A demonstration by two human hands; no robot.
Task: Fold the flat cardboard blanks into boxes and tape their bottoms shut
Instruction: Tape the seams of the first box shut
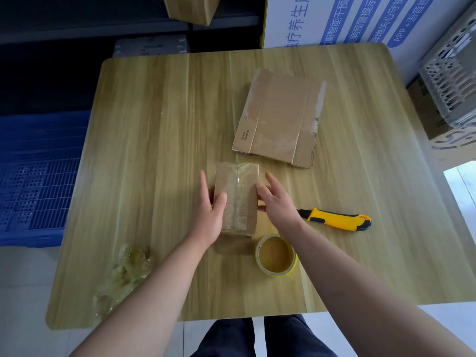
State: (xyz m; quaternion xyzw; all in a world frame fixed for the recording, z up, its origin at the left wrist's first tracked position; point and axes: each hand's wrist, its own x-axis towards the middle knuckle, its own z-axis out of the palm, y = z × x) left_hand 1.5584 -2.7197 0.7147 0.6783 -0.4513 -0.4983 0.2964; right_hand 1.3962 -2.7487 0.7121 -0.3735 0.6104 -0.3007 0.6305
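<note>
A small folded cardboard box stands on the wooden table with its taped bottom facing up; clear tape runs along the middle seam. My left hand lies against the box's left side, thumb on the top face, fingers straight. My right hand touches the box's right side with straight fingers. A stack of flat cardboard blanks lies further back on the right. A roll of tape sits near the box's front right corner, under my right wrist.
A yellow and black utility knife lies right of my right hand. A heap of crumpled clear tape sits at the table's front left. A blue crate stands left of the table, a white basket right.
</note>
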